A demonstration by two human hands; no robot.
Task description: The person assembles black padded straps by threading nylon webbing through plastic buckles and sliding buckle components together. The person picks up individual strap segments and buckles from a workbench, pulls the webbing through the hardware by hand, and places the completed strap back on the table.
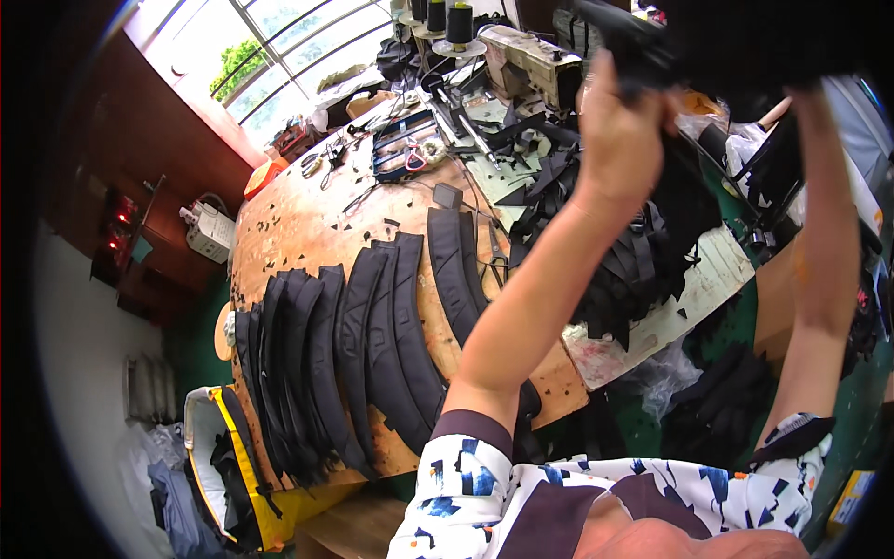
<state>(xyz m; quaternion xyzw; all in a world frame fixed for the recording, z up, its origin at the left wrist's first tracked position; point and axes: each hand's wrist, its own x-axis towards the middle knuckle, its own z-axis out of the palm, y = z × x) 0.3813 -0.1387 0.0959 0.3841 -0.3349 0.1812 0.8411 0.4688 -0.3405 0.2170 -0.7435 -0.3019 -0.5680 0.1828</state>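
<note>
My left hand [616, 140] is raised at the upper right, its fingers closed on a dark black piece [633, 47] that looks like fabric; its exact kind is lost in shadow. My right forearm [824, 242] reaches up at the far right, and the hand at its end is hidden behind the dark mass at the top edge. Below and left of my left arm, several curved black padded straps [400, 326] lie side by side on the wooden table [298, 219]. Scissors [497, 253] rest between the rightmost strap and my left forearm.
A sewing machine [535, 65] and black thread spools [459, 24] stand at the back. A tool tray [405, 149] lies before them. Black webbing [633, 256] heaps beyond my left forearm. A yellow-trimmed bag [233, 447] sits by the table's left front; a white box [209, 230] is at left.
</note>
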